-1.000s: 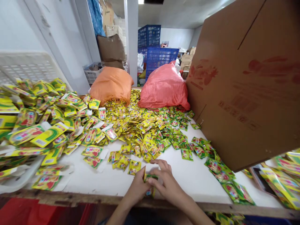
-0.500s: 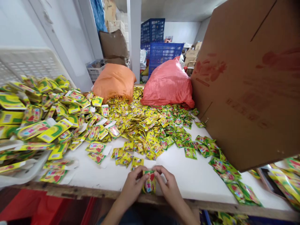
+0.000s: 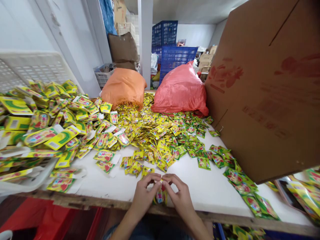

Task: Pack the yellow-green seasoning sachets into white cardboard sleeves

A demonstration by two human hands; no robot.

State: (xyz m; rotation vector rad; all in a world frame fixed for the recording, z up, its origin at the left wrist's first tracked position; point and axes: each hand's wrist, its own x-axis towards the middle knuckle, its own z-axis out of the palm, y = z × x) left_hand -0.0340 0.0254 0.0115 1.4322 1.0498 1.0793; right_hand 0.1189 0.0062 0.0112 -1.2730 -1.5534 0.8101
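Note:
At the table's front edge, both hands hold a small green-and-yellow printed carton [image 3: 160, 196] upright, its picture side facing me. My left hand [image 3: 145, 191] pinches the top left of it, thumb in front and fingers curled behind. The top right corner is in a matching pinch of my right hand [image 3: 179, 193]. Fingertips meet over the carton's top edge and hide its flap. Just beyond lie several yellow sachets [image 3: 136, 167], part of a wide heap of yellow and green sachets [image 3: 155, 133]. Two similar cartons [image 3: 104, 155] with white flaps lie left of the hands.
On the left, a white basket [image 3: 37, 186] overflows with printed cartons. An orange sack [image 3: 123, 86] and a red sack [image 3: 180, 89] stand behind the heap. A large cardboard box [image 3: 262, 133] leans over the right side. Green sachets [image 3: 237, 181] trail along its base.
My fingers have moved up and inward to meet over the carton's top edge. The white flap that showed behind it is now covered. The view has shifted slightly.

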